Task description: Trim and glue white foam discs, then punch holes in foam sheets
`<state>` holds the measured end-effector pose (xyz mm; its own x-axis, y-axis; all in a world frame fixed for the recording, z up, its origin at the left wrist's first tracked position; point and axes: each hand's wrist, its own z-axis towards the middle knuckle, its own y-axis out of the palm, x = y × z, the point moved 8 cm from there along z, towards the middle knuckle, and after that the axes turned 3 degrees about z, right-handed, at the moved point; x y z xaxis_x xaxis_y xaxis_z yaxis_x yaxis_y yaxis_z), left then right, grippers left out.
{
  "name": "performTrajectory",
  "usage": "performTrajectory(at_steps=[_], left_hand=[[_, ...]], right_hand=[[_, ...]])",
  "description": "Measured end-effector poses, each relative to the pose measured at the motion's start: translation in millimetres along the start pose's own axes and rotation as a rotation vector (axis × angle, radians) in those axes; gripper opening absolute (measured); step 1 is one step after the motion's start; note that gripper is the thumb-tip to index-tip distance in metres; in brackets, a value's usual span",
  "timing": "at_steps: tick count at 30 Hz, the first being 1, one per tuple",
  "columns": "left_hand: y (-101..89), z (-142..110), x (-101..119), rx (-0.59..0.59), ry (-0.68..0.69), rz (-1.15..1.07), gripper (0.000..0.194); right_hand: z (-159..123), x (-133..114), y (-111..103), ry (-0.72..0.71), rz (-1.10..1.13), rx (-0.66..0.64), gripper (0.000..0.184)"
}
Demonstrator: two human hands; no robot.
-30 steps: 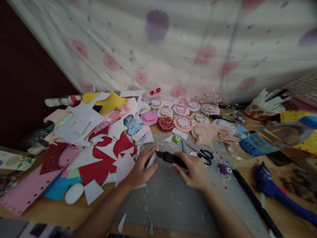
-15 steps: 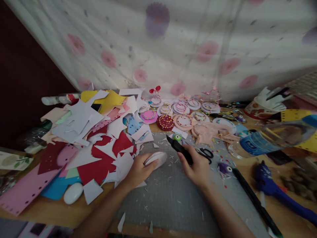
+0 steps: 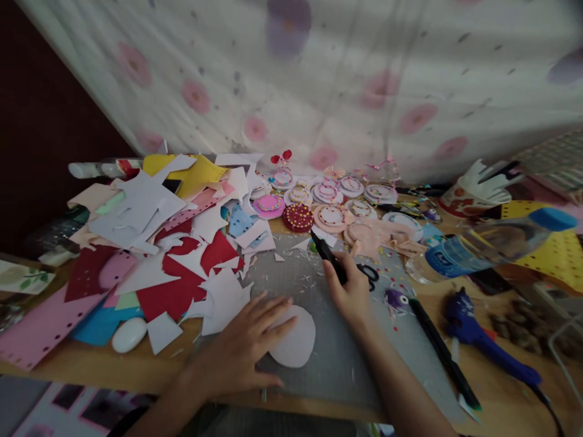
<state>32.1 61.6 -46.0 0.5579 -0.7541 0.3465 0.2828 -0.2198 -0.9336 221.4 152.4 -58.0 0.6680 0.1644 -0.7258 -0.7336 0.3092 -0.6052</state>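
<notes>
Head view, handling: judged best with the white disc (image 3: 298, 337) flat on the grey mat (image 3: 334, 376), fingers spread light and well back from its edge, and the blade turned away from them.
White disc: pale, thin-looking, plain-faced, roughly round; its outline seems slightly angular at upper right; left side partly covered by fingers.
Left hand (image 3: 248, 341): spread, fingertips over the disc's left part; how firmly they press, I cannot tell.
Right hand (image 3: 351, 290): closed around a black cutter (image 3: 331, 256), well apart from the disc.
</notes>
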Motion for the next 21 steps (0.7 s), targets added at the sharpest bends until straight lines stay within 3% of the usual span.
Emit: performTrajectory(at_steps=[2,4,7,9,11,14,17,18,21], left_hand=[[-8.6,-20.6,-8.2,0.129,-0.153,-0.036,0.056],[-20.6,-42.5,-16.8,0.332,-0.312,-0.102,0.031],[-34.2,-72.4,-26.2,0.648,-0.565,-0.209,0.014],[-35.3,-81.3,-28.0,0.767,-0.714,-0.244,0.011],[-32.3,-71.9,-23.7,0.774,-0.740,-0.231,0.012],[-21.5,-30.6,-10.8,0.640,-0.574,-0.158,0.009],[-10.2,7.7,-6.9,0.591,-0.483,-0.132,0.041],[-7.9,18.3,-7.8,0.596,-0.465,-0.147,0.042],[-5.4,41.2,-17.3,0.593,-0.418,-0.213,0.009]], right_hand=[[-0.5,-1.0,-0.5,0.003,0.010,0.006,0.041],[-1.4,-2.6,-0.2,0.003,0.024,-0.001,0.041],[-2.5,-3.5,-0.1,0.011,0.039,-0.003,0.041],[-2.8,-3.1,-0.5,0.012,0.047,0.007,0.042],[-2.8,-2.0,-0.1,0.010,0.075,0.013,0.042],[-2.8,1.2,2.9,0.012,0.144,0.004,0.041],[-3.0,4.6,6.3,0.014,0.191,-0.004,0.039],[-3.1,5.6,7.2,0.014,0.203,-0.005,0.038],[-2.5,9.2,9.5,0.021,0.250,-0.007,0.036]])
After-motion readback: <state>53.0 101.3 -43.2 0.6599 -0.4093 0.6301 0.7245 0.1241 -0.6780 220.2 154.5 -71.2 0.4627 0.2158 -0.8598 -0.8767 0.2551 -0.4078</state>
